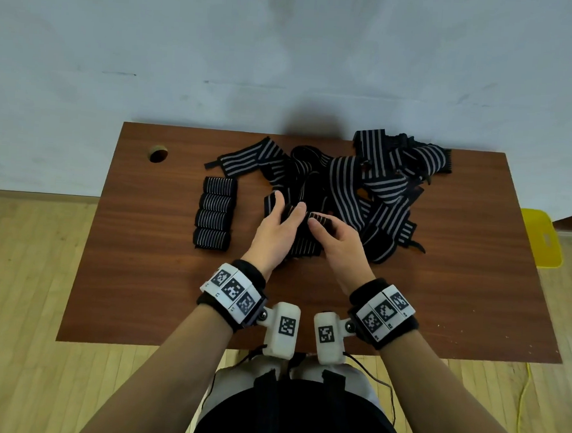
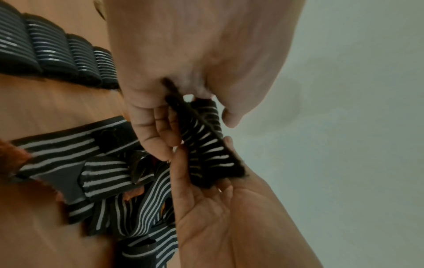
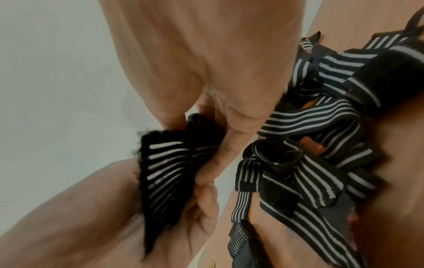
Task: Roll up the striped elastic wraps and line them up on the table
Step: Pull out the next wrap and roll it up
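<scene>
Both hands meet over the middle of the brown table (image 1: 133,274) and hold one striped elastic wrap (image 1: 314,218), partly rolled. My left hand (image 1: 286,213) grips its left side, fingers curled over the top. My right hand (image 1: 327,232) pinches its right side. The left wrist view shows the wrap (image 2: 206,145) bunched between the fingers of both hands, and the right wrist view shows the wrap (image 3: 165,163) lifted off the table. Several finished rolls (image 1: 214,212) lie in a column to the left. A loose pile of unrolled wraps (image 1: 380,178) spreads behind and to the right.
A round cable hole (image 1: 157,155) is in the table's far left corner. A yellow plastic object (image 1: 541,238) stands past the right edge, and a yellow cable (image 1: 523,398) runs over the wooden floor. A pale wall rises behind the table.
</scene>
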A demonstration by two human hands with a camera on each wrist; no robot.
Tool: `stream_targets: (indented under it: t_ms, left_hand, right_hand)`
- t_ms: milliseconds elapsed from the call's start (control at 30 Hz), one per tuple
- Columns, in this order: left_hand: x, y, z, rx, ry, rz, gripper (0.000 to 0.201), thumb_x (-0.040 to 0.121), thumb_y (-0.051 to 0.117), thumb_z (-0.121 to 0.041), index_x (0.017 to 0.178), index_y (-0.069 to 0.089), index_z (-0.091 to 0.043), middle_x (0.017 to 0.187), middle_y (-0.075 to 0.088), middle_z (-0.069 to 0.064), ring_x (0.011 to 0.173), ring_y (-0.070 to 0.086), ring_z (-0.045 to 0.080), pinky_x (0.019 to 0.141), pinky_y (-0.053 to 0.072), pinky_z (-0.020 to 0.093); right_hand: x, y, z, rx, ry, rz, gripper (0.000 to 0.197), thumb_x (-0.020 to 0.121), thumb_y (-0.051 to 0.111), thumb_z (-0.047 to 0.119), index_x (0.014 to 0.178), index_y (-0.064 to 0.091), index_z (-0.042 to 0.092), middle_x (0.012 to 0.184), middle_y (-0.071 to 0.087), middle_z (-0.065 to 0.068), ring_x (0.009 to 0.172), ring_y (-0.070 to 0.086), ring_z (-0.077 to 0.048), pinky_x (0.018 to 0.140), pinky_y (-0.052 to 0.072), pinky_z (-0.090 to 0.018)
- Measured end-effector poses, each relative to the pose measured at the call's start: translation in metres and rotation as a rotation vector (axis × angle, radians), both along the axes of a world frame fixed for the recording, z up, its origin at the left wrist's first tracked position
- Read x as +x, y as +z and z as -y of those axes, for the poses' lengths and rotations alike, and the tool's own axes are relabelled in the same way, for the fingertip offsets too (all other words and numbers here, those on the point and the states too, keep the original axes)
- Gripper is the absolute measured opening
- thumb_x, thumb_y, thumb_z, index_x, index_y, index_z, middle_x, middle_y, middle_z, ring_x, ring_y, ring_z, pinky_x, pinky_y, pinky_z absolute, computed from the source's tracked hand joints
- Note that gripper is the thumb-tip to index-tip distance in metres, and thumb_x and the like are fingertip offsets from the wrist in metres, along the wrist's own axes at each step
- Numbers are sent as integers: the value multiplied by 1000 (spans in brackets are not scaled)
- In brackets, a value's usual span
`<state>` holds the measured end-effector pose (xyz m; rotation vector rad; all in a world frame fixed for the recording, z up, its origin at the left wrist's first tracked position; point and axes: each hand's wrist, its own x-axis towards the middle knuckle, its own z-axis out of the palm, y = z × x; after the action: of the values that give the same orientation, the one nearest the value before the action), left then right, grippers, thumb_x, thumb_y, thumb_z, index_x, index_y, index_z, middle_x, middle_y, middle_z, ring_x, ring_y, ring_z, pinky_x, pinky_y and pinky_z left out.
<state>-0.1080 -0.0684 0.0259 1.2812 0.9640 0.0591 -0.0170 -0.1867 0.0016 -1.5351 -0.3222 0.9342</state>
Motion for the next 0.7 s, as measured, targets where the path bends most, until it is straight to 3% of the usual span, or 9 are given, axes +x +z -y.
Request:
stream_targets:
  t_ms: [67,133,200,300,367,467,567,633,700]
  left_hand:
    - [-4,-2,-1,12,-13,-20,69,104,46,-56,163,17,-36,165,32,0,144,41,21,106,39,29]
    - [-9,-6,-1,-71,28,3,65,105,49,-51,162,22,-36,158,43,-1,121,60,18,85,54,30]
    - [-13,-12,-1,-181,101,27,62,105,53,-43,161,27,-34,144,57,2,107,70,24,69,59,34]
    - [-19,-18,-3,-314,149,66,55,105,55,-35,156,40,-23,141,59,12,113,69,32,72,61,39]
    - [-23,-15,-7,-382,172,75,47,106,52,-39,144,54,-12,135,64,15,115,69,32,78,63,43]
    - [-29,-15,-14,-398,161,47,43,103,56,-46,122,70,-10,117,75,14,107,73,28,84,63,44]
    - [-36,-20,-20,-398,133,43,35,101,63,-37,123,72,-12,121,74,12,110,72,25,84,62,40]
    - [-40,-25,-22,-420,161,54,33,101,64,-29,128,70,-11,124,72,12,114,70,26,84,62,39]
    - [-44,-30,-23,-415,219,62,36,100,65,-21,134,65,-9,124,71,15,114,69,28,84,63,40]
  right_hand:
    - [2,0,0,-35,13,57,30,99,67,20,128,68,13,119,74,-6,113,70,-18,99,58,-42]
    - [7,1,1,-63,64,116,34,96,72,17,129,69,16,120,73,-3,113,69,-15,97,59,-41]
    - [10,1,1,-58,101,146,35,93,75,13,127,71,18,119,73,-1,113,69,-14,95,60,-40]
    - [10,-5,0,-28,137,160,36,89,77,6,124,73,16,117,74,-1,113,69,-14,98,59,-41]
    - [9,-9,1,-22,171,174,39,87,78,2,124,73,14,117,74,-3,113,69,-14,100,58,-40]
    - [5,-15,0,18,223,202,42,83,79,-3,122,74,15,122,73,-2,119,67,-13,106,53,-40]
    - [2,-22,-1,45,246,228,46,80,80,-8,116,75,19,126,71,-1,125,63,-13,111,49,-40]
    - [2,-27,-4,26,271,212,46,81,82,-1,121,73,20,130,69,1,127,62,-13,111,49,-39]
    - [0,-28,-9,-41,252,62,48,86,80,21,132,66,22,134,66,3,126,62,-14,105,53,-37]
